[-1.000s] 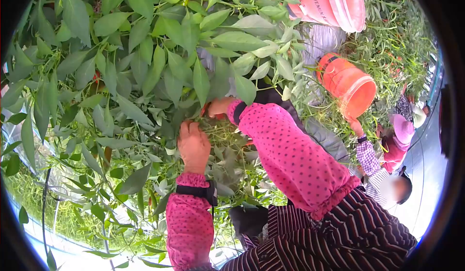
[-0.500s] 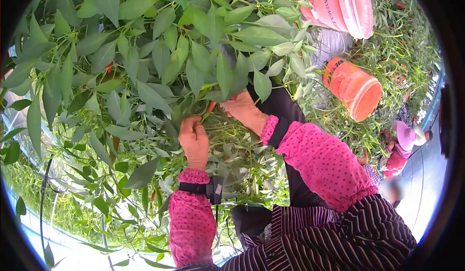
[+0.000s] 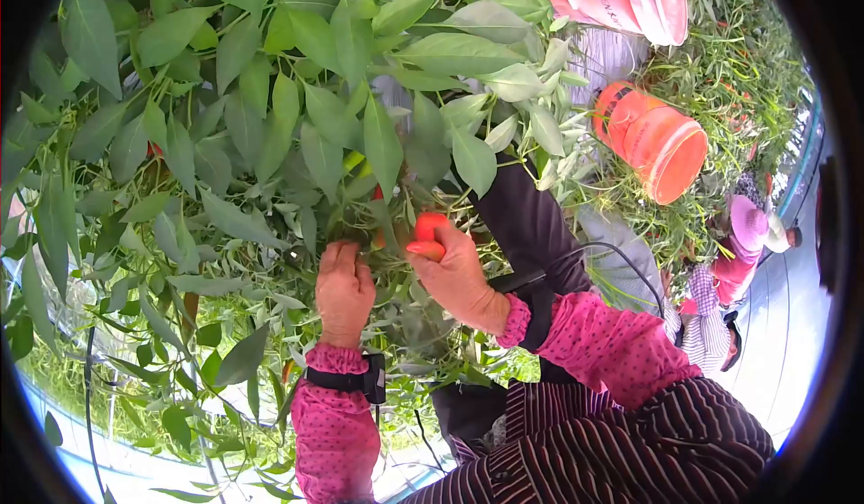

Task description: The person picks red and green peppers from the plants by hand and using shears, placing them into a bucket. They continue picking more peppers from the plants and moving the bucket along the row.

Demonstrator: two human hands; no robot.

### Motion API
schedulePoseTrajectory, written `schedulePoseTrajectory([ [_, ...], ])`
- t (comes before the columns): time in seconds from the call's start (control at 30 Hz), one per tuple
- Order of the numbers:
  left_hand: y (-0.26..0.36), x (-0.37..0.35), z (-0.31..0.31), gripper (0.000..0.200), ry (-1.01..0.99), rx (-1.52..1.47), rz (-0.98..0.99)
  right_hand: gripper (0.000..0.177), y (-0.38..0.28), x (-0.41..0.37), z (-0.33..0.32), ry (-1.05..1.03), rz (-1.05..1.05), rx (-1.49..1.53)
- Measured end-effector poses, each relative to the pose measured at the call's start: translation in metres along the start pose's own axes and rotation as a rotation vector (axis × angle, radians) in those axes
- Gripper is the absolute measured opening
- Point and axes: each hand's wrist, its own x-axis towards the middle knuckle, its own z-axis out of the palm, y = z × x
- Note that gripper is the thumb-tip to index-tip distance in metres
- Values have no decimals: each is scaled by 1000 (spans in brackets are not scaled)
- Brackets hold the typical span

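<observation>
Red pepper (image 3: 428, 232) pinched in right hand (image 3: 457, 279), beside left hand (image 3: 343, 288) (grip unclear).

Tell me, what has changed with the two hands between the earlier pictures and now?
The right hand drew back out of the leaves toward the body and now holds a red pepper in plain view. The left hand stayed among the leaves; the orange bucket stayed in place.

right hand (image 3: 454, 274) grips a red pepper (image 3: 428, 230); left hand (image 3: 343, 290) among the leaves (image 3: 270, 117).
</observation>
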Motion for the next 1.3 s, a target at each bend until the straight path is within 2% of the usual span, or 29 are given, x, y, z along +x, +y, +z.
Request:
schedulePoseTrajectory([
  [0.1,0,-2,-1,22,-120,225,-19,21,-28,-33,7,-39,201,-59],
  [0.17,-7,-10,2,21,-213,294,-92,27,-38,-75,4,-217,57,-164],
  [0.3,-2,-8,1,23,-275,438,-141,37,-40,-63,-6,-622,113,-238],
  [0.33,-10,-13,5,24,-277,501,-87,37,-44,-55,-7,-705,106,-319],
  [0.43,-5,-13,0,26,-285,593,116,37,-53,-20,1,-581,-336,-732],
  [0.47,-9,-17,3,29,-260,603,167,36,-46,-9,8,-510,-397,-738],
  [0.57,-17,-29,13,29,-403,319,-59,32,-2,22,11,-398,-572,-806],
  [0.6,-16,-28,5,27,-326,252,85,29,10,30,8,-515,-456,-822],
  [0.7,-17,-21,3,21,-342,-376,-320,28,29,33,0,-668,-438,-1019],
  [0.73,-33,-22,7,21,-236,-367,-144,27,34,27,-2,-648,-509,-1090],
  [0.83,-48,-14,9,26,-171,-428,-335,22,27,24,4,-707,-514,-1190],
  [0.87,-42,-8,7,29,-179,-237,-224,20,25,20,0,-713,-522,-1197],
  [0.93,-48,6,10,32,-194,-107,-141,17,31,18,5,-715,-529,-1230],
  [0.97,-47,11,13,33,-199,-41,-101,14,37,15,6,-637,-597,-1218],
  [1.03,-46,17,20,37,-308,165,-183,9,47,11,8,-477,-728,-1188],
  [1.1,-38,19,26,39,-390,425,-206,14,27,9,0,-630,-639,-1197],
  [1.13,-36,22,30,36,-336,590,-111,17,19,12,0,-700,-592,-1206],
  [1.23,-42,30,30,31,-376,566,-70,17,10,13,3,-742,-523,-1161],
  [1.27,-50,27,34,26,-217,515,48,17,8,14,4,-753,-514,-1163],
  [1.3,-77,16,50,24,-271,323,-76,17,7,14,5,-764,-505,-1165],
])
